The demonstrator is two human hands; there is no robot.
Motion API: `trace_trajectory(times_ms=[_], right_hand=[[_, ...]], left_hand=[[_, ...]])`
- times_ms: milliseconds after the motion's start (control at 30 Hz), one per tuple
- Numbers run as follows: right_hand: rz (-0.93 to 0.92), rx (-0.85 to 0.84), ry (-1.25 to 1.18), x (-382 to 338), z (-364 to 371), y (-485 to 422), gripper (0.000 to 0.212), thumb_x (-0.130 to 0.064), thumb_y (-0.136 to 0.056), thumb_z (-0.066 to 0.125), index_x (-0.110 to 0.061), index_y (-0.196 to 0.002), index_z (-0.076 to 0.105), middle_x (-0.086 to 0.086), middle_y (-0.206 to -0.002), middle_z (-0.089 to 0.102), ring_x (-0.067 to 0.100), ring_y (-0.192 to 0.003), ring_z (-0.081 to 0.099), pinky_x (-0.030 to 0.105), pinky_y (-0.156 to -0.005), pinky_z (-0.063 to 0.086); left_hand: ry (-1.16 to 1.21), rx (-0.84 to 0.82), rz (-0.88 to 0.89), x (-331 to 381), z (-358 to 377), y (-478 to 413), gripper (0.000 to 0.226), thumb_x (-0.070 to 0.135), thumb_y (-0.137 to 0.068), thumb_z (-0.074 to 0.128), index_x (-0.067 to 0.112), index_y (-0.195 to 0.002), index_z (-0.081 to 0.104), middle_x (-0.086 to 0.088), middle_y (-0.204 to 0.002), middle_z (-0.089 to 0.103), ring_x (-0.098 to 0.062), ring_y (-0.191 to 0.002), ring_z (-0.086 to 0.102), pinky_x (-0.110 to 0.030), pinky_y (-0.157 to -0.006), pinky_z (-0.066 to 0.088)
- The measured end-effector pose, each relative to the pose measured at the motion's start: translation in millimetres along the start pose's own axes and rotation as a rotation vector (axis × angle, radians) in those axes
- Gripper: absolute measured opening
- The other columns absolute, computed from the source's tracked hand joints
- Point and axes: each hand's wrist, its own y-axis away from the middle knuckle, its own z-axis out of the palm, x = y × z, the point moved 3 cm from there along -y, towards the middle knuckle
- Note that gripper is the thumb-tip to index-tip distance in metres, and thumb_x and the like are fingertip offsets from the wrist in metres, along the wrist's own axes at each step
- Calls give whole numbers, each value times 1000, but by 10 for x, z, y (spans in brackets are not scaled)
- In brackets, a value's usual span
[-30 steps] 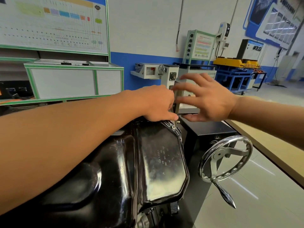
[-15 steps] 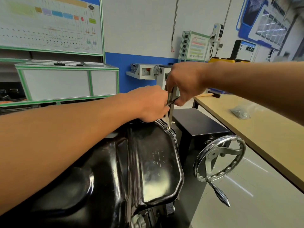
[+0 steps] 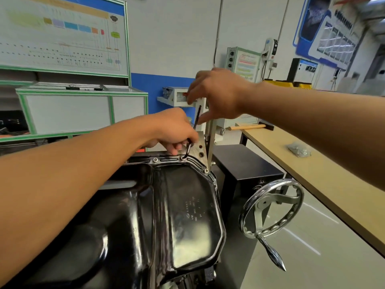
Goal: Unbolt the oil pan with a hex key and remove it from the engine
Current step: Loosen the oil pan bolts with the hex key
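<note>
The glossy black oil pan (image 3: 187, 207) sits bolted on the engine, filling the lower middle of the view. Silver bolts (image 3: 155, 159) (image 3: 206, 171) show along its far flange. A black hex key (image 3: 197, 117) stands slanted with its lower tip in the flange bolt (image 3: 183, 158) at the far corner. My left hand (image 3: 175, 130) grips the key's lower part just above that bolt. My right hand (image 3: 216, 94) is higher up and pinches the key's upper end between thumb and fingers.
A chrome handwheel (image 3: 270, 207) with a crank handle juts out right of the pan, beside a black box (image 3: 245, 163). A wooden bench (image 3: 325, 176) on the right carries a plastic bag of parts (image 3: 299, 150). Training boards and cabinets line the far wall.
The hex key has moved from the right-hand flange bolt to the far corner bolt. My right hand has risen to the key's top; my left hand now holds it low down.
</note>
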Motion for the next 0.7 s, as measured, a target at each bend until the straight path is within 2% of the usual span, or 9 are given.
trace_trajectory(times_ms=[67, 167, 233, 300, 367, 433, 500, 600, 700], right_hand=[[111, 89, -131, -58, -52, -86, 51, -41, -88, 70, -23, -134, 60, -1, -135, 59, 22, -126, 49, 42, -98, 46], [352, 271, -446, -215, -51, -133, 43, -28, -88, 66, -19, -130, 63, 2, -124, 64, 20, -113, 59, 40, -94, 51], [507, 364, -615, -349, 40, -61, 30, -24, -87, 66, -14, -116, 72, 2, -106, 72, 19, -98, 66, 36, -88, 55], [563, 309, -823, -519, 204, 45, 22, -29, -88, 70, -9, -89, 78, 1, -77, 71, 12, -70, 64, 28, -69, 55], [530, 125, -990, -711, 357, 134, 43, -37, -90, 71, 1, -70, 69, 3, -58, 54, 10, -52, 44, 24, -53, 41], [406, 2, -951, -835, 393, 186, 52, -37, -93, 69, -2, -56, 55, 5, -53, 42, 10, -47, 33, 26, -50, 32], [316, -60, -865, -867, 365, 204, 52, -36, -96, 65, -11, -53, 49, 4, -52, 40, 12, -47, 32, 30, -53, 30], [288, -67, -853, -815, 329, 219, 50, -36, -100, 59, -11, -57, 51, 0, -52, 42, 10, -46, 35, 30, -54, 31], [241, -81, -936, -777, 229, 208, 44, -35, -102, 57, -10, -66, 63, -6, -45, 47, 6, -42, 41, 19, -48, 35]], left_hand=[[172, 22, -42, -45, -107, -10, 9, 11, -85, 67, 5, -79, 65, 1, -48, 56, -11, -38, 49, -22, -41, 48], [397, 73, -95, -121, -362, 16, 4, 9, -90, 64, 7, -86, 63, -2, -53, 64, -9, -40, 54, -21, -41, 49], [453, 27, -135, -181, -510, 73, 5, 9, -92, 64, 6, -87, 64, -4, -60, 68, -9, -44, 60, -22, -44, 52], [425, -40, -179, -235, -613, 143, 7, 10, -92, 65, 6, -87, 66, -5, -66, 72, -9, -51, 66, -20, -46, 53], [380, -67, -209, -253, -689, 195, 6, 10, -92, 65, 5, -89, 68, -7, -70, 74, -10, -55, 69, -19, -46, 54], [338, -80, -220, -244, -740, 230, 6, 9, -91, 66, 4, -91, 68, -8, -72, 75, -12, -58, 71, -19, -47, 54], [309, -102, -223, -228, -757, 276, 7, 8, -91, 66, 3, -94, 67, -10, -76, 75, -14, -63, 73, -20, -49, 55], [311, -106, -209, -198, -777, 328, 10, 8, -91, 66, 1, -98, 67, -13, -81, 76, -17, -69, 75, -19, -51, 56], [348, -73, -167, -165, -850, 360, 9, 10, -91, 65, 3, -96, 67, -11, -78, 76, -16, -67, 74, -18, -51, 56]])
